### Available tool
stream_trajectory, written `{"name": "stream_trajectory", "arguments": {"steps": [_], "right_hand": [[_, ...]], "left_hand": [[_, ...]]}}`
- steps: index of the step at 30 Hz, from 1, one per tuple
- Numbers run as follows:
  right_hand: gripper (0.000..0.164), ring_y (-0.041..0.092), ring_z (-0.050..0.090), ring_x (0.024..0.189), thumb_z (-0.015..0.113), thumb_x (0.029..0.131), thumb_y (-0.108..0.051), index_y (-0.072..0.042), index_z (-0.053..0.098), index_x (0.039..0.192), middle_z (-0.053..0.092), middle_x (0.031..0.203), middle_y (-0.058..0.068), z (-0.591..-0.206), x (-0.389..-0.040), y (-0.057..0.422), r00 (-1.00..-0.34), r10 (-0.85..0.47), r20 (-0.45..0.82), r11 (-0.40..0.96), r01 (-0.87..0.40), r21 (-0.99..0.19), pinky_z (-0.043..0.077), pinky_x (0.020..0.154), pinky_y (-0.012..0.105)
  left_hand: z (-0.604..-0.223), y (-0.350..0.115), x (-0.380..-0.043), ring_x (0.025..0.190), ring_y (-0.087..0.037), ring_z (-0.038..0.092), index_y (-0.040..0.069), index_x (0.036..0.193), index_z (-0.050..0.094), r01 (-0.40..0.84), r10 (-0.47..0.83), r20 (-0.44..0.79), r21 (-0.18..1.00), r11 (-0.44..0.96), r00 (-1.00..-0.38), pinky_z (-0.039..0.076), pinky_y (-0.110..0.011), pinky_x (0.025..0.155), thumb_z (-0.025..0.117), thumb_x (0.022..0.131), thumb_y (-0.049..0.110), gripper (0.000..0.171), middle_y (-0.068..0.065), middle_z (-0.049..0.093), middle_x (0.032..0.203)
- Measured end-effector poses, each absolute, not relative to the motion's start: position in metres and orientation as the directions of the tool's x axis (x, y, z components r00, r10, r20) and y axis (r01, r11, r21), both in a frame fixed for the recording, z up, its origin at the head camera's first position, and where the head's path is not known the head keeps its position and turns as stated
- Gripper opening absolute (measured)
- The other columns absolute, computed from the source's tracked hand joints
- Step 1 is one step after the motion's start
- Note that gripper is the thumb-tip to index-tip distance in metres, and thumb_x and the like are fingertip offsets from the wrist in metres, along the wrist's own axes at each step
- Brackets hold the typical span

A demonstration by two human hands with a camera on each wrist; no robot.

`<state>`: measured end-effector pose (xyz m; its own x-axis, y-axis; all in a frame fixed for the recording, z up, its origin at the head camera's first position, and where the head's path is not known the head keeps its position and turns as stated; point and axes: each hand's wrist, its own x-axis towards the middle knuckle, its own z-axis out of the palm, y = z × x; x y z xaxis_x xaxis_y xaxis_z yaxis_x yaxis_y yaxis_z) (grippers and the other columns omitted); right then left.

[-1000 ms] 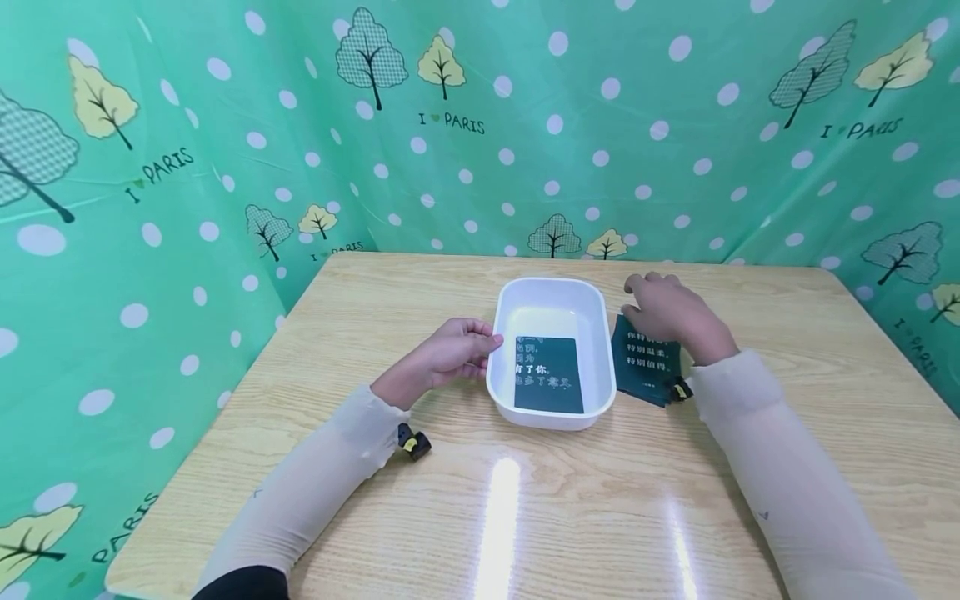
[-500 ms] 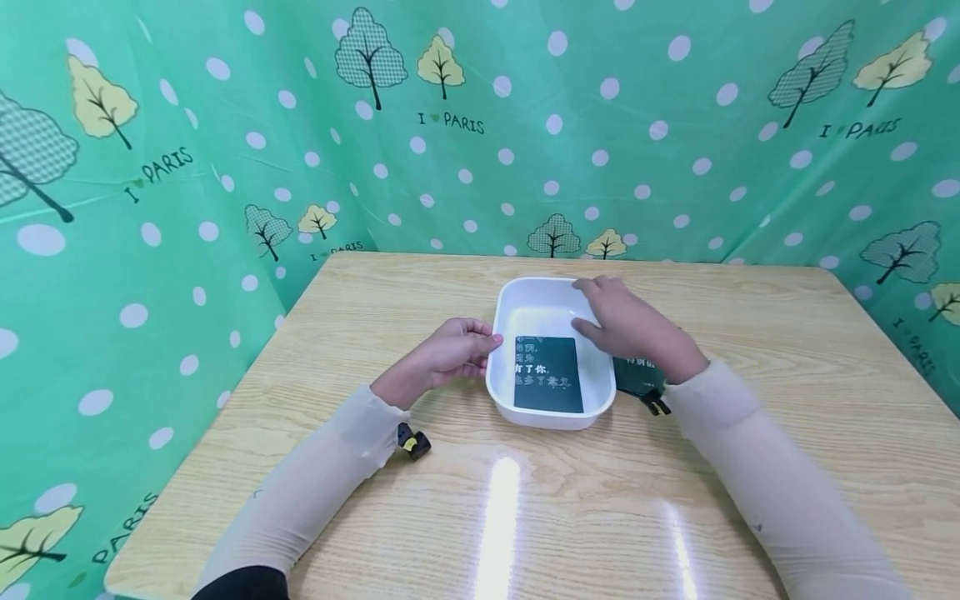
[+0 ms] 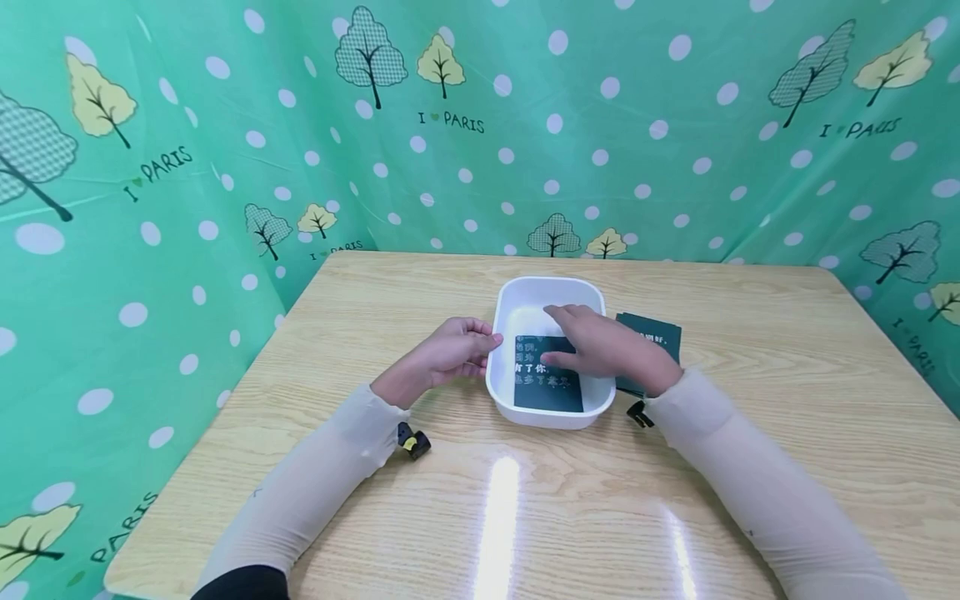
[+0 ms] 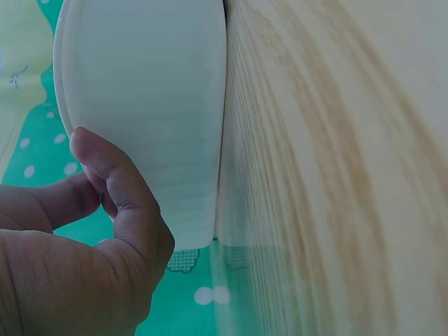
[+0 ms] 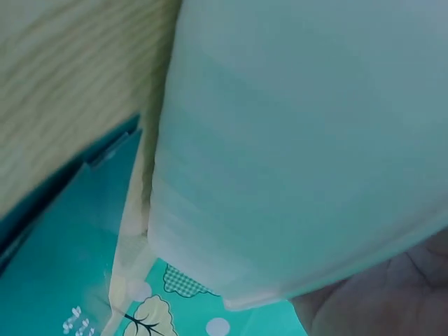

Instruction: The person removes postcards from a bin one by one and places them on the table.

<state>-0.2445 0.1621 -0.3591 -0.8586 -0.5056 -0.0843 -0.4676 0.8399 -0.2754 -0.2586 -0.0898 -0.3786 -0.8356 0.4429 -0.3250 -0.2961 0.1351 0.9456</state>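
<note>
A white plastic basin [image 3: 504, 402] stands on the table, with a dark green card [image 3: 551, 398] printed with pale Chinese characters lying in it. My left hand [image 3: 456, 350] holds the basin's left rim; in the left wrist view its thumb and fingers meet near the rim. My right hand [image 3: 592, 340] reaches over the right rim, with fingers extended and thumb apart, overlapping the upper right of the card. In the right wrist view only part of the palm [image 5: 392, 301] shows; the basin wall hides the fingers. A stack of similar dark green cards [image 3: 652, 330] lies right of the basin, partly beneath my wrist.
The light wood table [image 3: 787, 358] extends on both sides of the basin. A green curtain [image 3: 630, 158] with dots and trees hangs behind and to the left. Small black wrist mounts [image 3: 414, 442] hang below both sleeves.
My right hand has moved left from above the card stack, across the right rim, and down into the basin over the card. The left hand and basin stay in place.
</note>
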Motion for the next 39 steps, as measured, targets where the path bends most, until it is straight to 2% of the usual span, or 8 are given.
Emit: {"name": "stream_trajectory", "arguments": {"steps": [7,14,21,26,31,39], "right_hand": [[0.102,0.031,0.04,0.131,0.068,0.078,-0.066,-0.011,0.027,0.153,0.039,0.147,0.017,-0.361,-0.242,0.159,-0.842,-0.512,-0.172,0.848,-0.462,-0.26,0.039,0.103,0.051],[0.114,0.032,0.043,0.129,0.066,0.067,-0.078,-0.012,0.028,0.153,0.044,0.145,0.012,-0.366,-0.24,0.156,-0.827,-0.526,-0.199,0.85,-0.503,-0.157,0.035,0.105,0.052],[0.117,0.031,0.048,0.123,0.06,0.066,-0.083,-0.01,0.03,0.152,0.052,0.139,0.012,-0.372,-0.241,0.154,-0.831,-0.52,-0.195,0.852,-0.52,-0.059,0.037,0.104,0.051],[0.117,0.033,0.047,0.124,0.061,0.065,-0.083,-0.01,0.031,0.152,0.05,0.14,0.013,-0.373,-0.241,0.153,-0.843,-0.498,-0.202,0.866,-0.498,-0.058,0.036,0.104,0.052],[0.117,0.031,0.048,0.119,0.063,0.065,-0.082,-0.01,0.031,0.152,0.049,0.138,0.014,-0.373,-0.24,0.152,-0.85,-0.494,-0.185,0.868,-0.492,-0.057,0.042,0.099,0.049],[0.118,0.025,0.042,0.106,0.068,0.064,-0.078,-0.008,0.031,0.151,0.045,0.128,0.012,-0.369,-0.239,0.154,-0.854,-0.508,-0.108,0.861,-0.502,-0.082,0.047,0.085,0.04]], "left_hand": [[-0.379,-0.091,-0.258,0.07,-0.018,0.058,-0.001,0.113,0.05,-0.295,0.442,-0.325,0.946,0.137,-0.836,0.053,-0.031,0.063,0.059,0.098,0.011,0.022,-0.014,0.06,0.096],[-0.379,-0.092,-0.259,0.07,-0.018,0.058,-0.001,0.114,0.049,-0.294,0.444,-0.321,0.947,0.132,-0.836,0.054,-0.031,0.064,0.059,0.098,0.01,0.021,-0.014,0.06,0.097],[-0.38,-0.091,-0.259,0.069,-0.018,0.059,-0.002,0.114,0.049,-0.291,0.447,-0.316,0.948,0.125,-0.837,0.054,-0.03,0.062,0.059,0.098,0.01,0.022,-0.014,0.06,0.096],[-0.381,-0.091,-0.26,0.07,-0.018,0.059,-0.002,0.114,0.049,-0.291,0.445,-0.318,0.948,0.13,-0.837,0.054,-0.031,0.063,0.059,0.098,0.011,0.022,-0.015,0.06,0.098],[-0.382,-0.09,-0.26,0.071,-0.02,0.059,-0.002,0.113,0.049,-0.292,0.442,-0.32,0.947,0.132,-0.838,0.054,-0.031,0.063,0.059,0.098,0.011,0.021,-0.017,0.059,0.099],[-0.381,-0.09,-0.261,0.07,-0.018,0.059,-0.002,0.113,0.049,-0.293,0.451,-0.318,0.948,0.126,-0.834,0.054,-0.029,0.061,0.058,0.099,0.01,0.02,-0.011,0.059,0.093]]}}
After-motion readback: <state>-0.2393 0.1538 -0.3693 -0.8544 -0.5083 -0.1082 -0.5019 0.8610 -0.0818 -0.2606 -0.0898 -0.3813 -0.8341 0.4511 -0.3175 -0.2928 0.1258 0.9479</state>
